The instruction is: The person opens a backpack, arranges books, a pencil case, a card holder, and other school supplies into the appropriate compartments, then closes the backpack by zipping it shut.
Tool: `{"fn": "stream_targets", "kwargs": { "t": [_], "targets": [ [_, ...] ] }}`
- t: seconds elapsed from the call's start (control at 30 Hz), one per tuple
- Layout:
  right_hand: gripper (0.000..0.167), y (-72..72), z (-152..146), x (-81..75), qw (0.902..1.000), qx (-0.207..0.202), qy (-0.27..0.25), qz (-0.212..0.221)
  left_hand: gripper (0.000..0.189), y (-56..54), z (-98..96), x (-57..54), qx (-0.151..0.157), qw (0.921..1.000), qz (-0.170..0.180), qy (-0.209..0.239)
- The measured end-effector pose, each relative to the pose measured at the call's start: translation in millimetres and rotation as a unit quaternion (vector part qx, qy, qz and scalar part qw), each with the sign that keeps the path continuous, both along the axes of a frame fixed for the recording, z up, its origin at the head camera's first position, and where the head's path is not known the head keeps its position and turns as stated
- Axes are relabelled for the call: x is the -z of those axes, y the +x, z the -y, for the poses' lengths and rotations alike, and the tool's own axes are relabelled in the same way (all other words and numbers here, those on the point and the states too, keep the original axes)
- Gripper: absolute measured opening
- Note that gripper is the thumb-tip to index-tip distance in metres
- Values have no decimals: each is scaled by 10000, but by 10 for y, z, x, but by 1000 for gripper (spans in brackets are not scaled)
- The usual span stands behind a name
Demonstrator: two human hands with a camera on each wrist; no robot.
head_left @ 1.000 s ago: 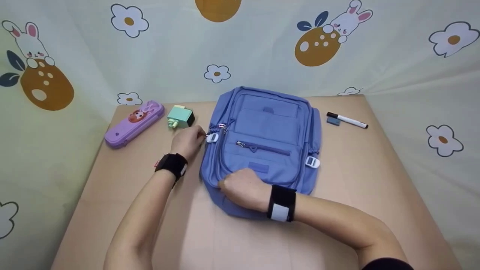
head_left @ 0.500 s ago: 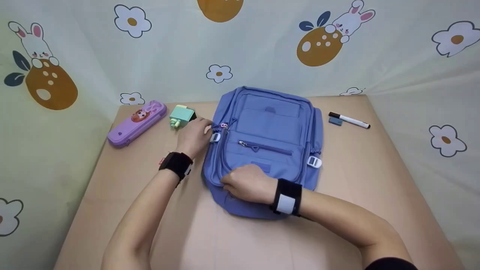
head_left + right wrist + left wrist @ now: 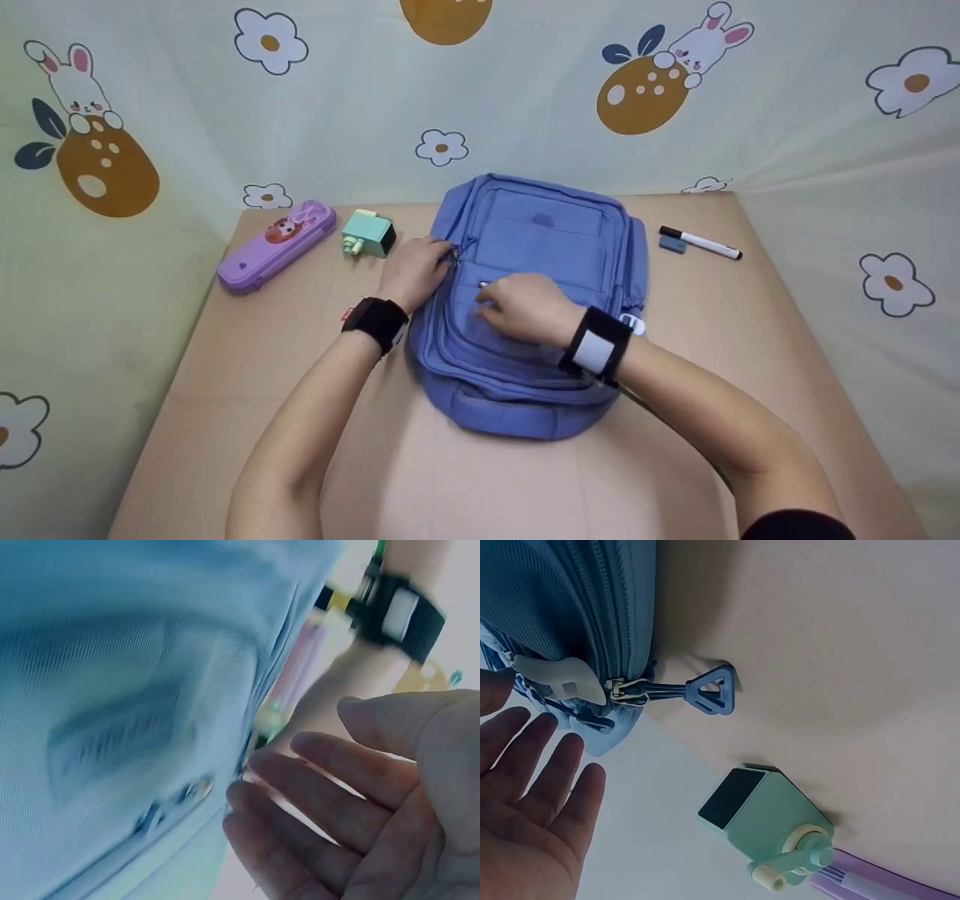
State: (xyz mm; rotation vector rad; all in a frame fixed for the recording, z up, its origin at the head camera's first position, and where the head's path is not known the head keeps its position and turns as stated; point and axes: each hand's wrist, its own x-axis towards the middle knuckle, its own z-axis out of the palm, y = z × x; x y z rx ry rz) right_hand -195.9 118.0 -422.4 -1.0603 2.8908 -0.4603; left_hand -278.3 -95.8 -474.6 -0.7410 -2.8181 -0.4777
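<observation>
A blue backpack [image 3: 551,244] lies front side up on the table. At its left edge my left hand [image 3: 414,271] has its fingertips by a zipper slider [image 3: 454,255]. In the left wrist view those fingers are loosely spread beside a white buckle [image 3: 566,681], and a zipper pull [image 3: 711,690] with a triangular tab hangs free of them. Over the front pocket zipper hovers my right hand [image 3: 529,306], its fingers relaxed and nothing held in the right wrist view. Whether it touches the fabric, I cannot tell. It hides most of the pocket zipper.
A purple pencil case [image 3: 277,251] and a mint-green sharpener-like box [image 3: 369,232] with a crank lie left of the backpack. To its right are a white marker [image 3: 701,241] with a black cap and a small blue block [image 3: 672,244]. A patterned curtain [image 3: 525,97] surrounds the table.
My right hand has left the backpack's lower left seam and moved up over the front pocket. My left hand has shifted right, onto the bag's left edge by the zipper slider.
</observation>
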Motion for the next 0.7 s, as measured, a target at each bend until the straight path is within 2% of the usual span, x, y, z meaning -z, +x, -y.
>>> {"fn": "stream_targets", "kwargs": {
  "t": [0.13,0.33,0.5,0.7],
  "targets": [
    [30,-205,-55,12,9985,348,410,84,35,-28,-26,23,-69,9998,56,-177],
    [57,-436,-25,102,9944,613,824,257,29,-54,-35,44,-178,9994,64,-273],
    [68,-549,44,187,9920,644,1004,410,22,-60,-43,45,-375,9991,30,-217],
    [70,-623,89,242,9902,587,1165,496,20,-69,-70,28,-490,9985,11,-231]
  ]
}}
